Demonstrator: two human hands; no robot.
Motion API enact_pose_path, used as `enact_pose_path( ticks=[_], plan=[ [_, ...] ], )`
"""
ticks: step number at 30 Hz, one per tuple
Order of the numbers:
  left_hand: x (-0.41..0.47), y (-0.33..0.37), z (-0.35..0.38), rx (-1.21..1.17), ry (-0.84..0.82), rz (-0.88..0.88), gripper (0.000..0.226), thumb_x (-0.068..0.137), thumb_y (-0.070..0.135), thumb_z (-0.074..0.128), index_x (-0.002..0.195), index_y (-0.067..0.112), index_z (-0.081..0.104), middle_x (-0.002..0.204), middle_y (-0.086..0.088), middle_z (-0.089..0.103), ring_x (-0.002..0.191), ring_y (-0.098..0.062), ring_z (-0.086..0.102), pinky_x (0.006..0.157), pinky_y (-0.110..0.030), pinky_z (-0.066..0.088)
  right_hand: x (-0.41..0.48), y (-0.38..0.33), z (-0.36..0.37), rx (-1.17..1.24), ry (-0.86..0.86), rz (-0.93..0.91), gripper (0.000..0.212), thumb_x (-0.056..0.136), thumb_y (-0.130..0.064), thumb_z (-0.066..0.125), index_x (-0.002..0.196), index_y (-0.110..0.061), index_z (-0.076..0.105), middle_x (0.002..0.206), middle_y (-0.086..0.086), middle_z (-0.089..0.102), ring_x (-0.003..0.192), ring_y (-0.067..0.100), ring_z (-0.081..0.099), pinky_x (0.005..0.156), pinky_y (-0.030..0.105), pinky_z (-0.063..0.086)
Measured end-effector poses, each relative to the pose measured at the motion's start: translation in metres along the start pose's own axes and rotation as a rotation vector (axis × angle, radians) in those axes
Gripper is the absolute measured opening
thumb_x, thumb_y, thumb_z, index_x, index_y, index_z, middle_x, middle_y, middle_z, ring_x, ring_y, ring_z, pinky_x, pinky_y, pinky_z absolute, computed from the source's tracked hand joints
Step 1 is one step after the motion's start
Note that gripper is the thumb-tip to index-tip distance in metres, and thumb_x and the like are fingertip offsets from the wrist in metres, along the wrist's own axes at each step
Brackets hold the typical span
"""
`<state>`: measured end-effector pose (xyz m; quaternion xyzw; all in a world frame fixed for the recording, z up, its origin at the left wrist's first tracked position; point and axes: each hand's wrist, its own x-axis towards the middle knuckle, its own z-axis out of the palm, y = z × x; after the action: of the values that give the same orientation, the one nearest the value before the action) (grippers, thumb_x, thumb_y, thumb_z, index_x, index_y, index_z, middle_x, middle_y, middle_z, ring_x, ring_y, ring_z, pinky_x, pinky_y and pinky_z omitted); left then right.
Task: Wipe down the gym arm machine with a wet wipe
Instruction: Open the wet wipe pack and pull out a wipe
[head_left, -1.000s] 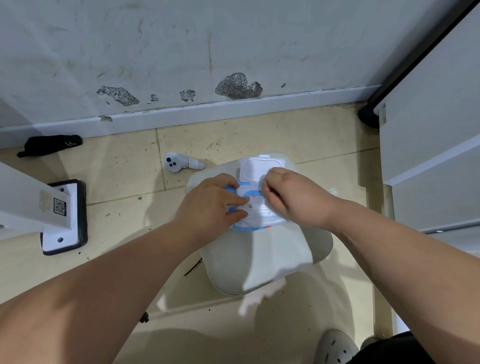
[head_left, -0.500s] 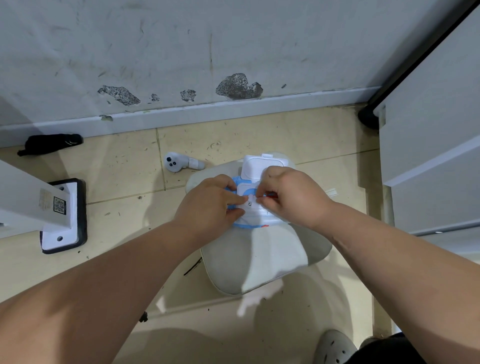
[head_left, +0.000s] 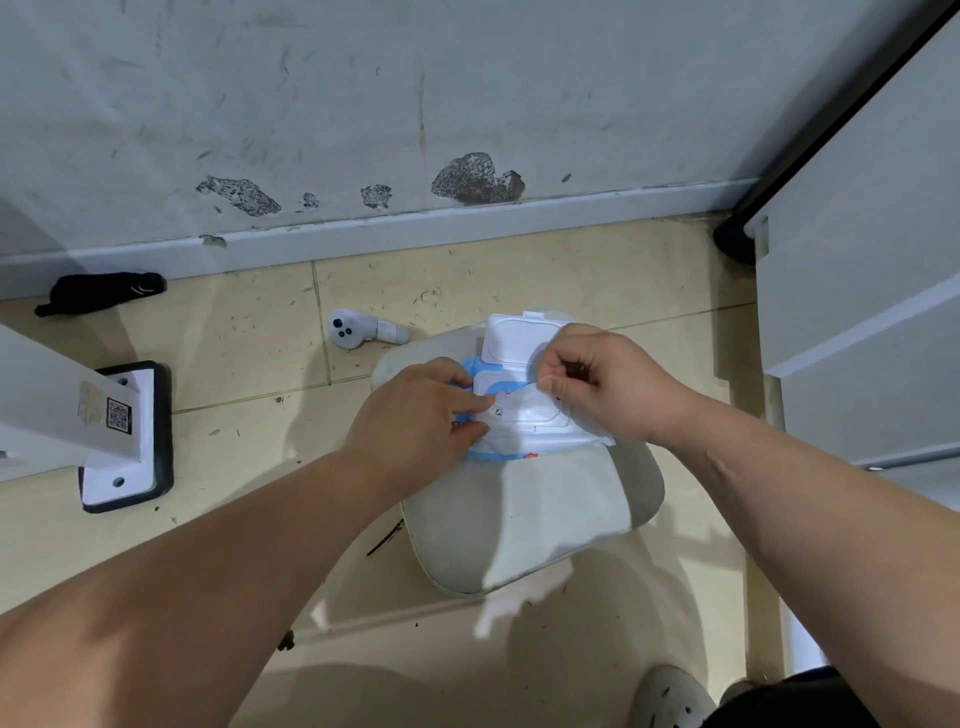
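One wet wipe pack (head_left: 519, 415), soft white film with blue print, is lying flat on the far end of a pale grey padded seat (head_left: 519, 519) with rounded corners. Its rigid white plastic lid (head_left: 519, 338) is standing flipped open toward the wall. One thin, translucent wipe (head_left: 582, 423) is trailing from the pack's opening up to the right hand (head_left: 613, 389), directly over the pack's right half. That hand is curling tightly, thumb and forefinger pinching the wipe's edge. The left hand (head_left: 415, 415) is lying on the pack's left side, fingers bent and gripping its edge.

Around the seat, scuffed beige floor tiles (head_left: 234, 353) are carrying one small white plastic device (head_left: 358, 332) and one white machine foot (head_left: 127, 436) rimmed in black rubber. A grey wall (head_left: 363, 104) with chipped patches is standing behind.
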<state>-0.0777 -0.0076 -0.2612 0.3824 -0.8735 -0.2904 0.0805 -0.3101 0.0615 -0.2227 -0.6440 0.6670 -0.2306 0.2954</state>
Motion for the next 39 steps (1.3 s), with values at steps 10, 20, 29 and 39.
enact_pose_path(
  ticks=[10, 20, 29, 39],
  plan=[
    [0.001, 0.003, -0.003, 0.031, -0.010, 0.018, 0.032, 0.095, 0.037, 0.066, 0.126, 0.034, 0.070, 0.133, 0.010, 0.055, 0.121, -0.013, 0.053, 0.087, -0.023, 0.041, 0.003, -0.002, 0.017, -0.180, 0.036, -0.123, 0.010, 0.084, -0.020, 0.072, 0.092, -0.022, 0.077, 0.090, -0.002, 0.065, 0.076, 0.017, 0.062, 0.072, 0.038, 0.054],
    [-0.002, 0.015, 0.000, 0.063, 0.042, 0.086, 0.039, 0.089, 0.030, 0.070, 0.127, 0.027, 0.069, 0.127, 0.009, 0.055, 0.109, -0.019, 0.058, 0.077, -0.031, 0.048, -0.005, -0.005, 0.009, -0.155, 0.036, -0.127, 0.013, 0.075, -0.015, 0.080, 0.085, -0.023, 0.077, 0.086, -0.002, 0.062, 0.068, 0.011, 0.058, 0.067, 0.029, 0.050],
    [-0.001, 0.012, 0.001, 0.075, 0.023, 0.062, 0.038, 0.093, 0.035, 0.067, 0.131, 0.029, 0.067, 0.133, 0.012, 0.051, 0.111, -0.017, 0.057, 0.079, -0.028, 0.046, 0.000, -0.010, 0.017, -0.249, 0.051, -0.173, 0.010, 0.087, -0.018, 0.061, 0.079, -0.019, 0.067, 0.090, -0.003, 0.057, 0.073, 0.022, 0.059, 0.066, 0.040, 0.052],
    [-0.003, 0.012, 0.002, 0.067, 0.041, 0.076, 0.031, 0.092, 0.030, 0.069, 0.123, 0.027, 0.072, 0.131, 0.008, 0.053, 0.105, -0.022, 0.060, 0.077, -0.032, 0.050, 0.002, -0.016, -0.014, -0.033, 0.247, -0.040, 0.019, 0.096, -0.002, 0.063, 0.088, -0.018, 0.059, 0.094, -0.003, 0.050, 0.084, -0.004, 0.053, 0.079, 0.006, 0.038]
  ],
)
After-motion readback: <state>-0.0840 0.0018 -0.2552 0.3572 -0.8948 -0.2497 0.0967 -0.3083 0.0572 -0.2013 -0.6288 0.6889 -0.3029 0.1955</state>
